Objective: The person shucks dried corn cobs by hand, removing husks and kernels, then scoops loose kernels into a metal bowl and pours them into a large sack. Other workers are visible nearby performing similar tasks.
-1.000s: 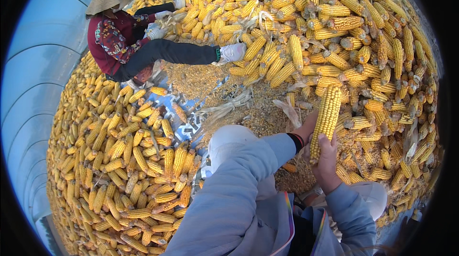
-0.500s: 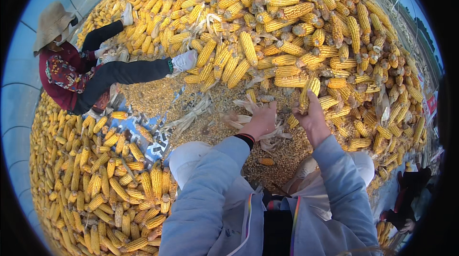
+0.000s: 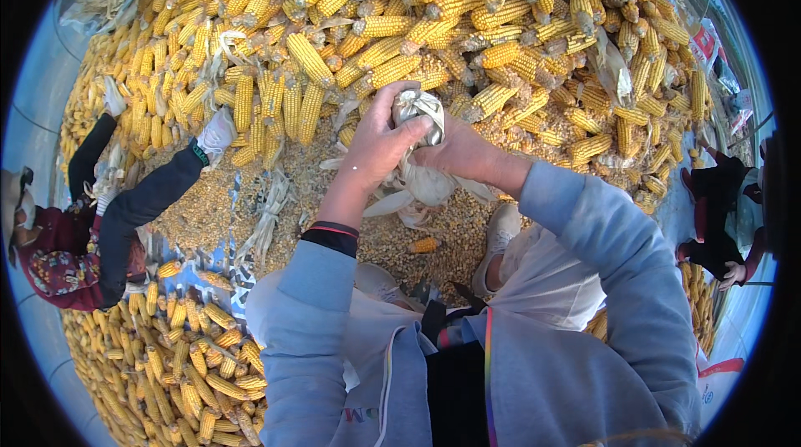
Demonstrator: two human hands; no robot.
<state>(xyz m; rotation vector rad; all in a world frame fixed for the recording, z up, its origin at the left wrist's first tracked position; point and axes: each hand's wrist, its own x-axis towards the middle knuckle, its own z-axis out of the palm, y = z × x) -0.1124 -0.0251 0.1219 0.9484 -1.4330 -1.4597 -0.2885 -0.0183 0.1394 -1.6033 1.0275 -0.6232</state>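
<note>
My left hand (image 3: 373, 145) and my right hand (image 3: 477, 151) come together in front of the far corn pile. Both are closed on a bunched, pale corn husk (image 3: 420, 103). Its upper end bulges out in a twisted knot between my fingers, while loose husk leaves (image 3: 432, 185) hang below. Whether an ear of corn is wrapped inside cannot be seen. Beneath my hands, loose kernels (image 3: 392, 251) cover the ground, with a short ear of corn (image 3: 425, 245) lying among them near my shoes.
Yellow ears of corn (image 3: 385, 26) are heaped ahead, and another heap (image 3: 179, 372) lies at lower left. A person in a hat and dark red top (image 3: 62, 259) sits at left, legs stretched toward the pile. Another person (image 3: 722, 213) is at the right edge. Dry husks (image 3: 269, 217) lie left.
The right hand, which held an ear of corn upright, has moved left to meet the left hand. Both now grip the husk bunch. My view has swung right and the co-worker shifts toward the left edge.
</note>
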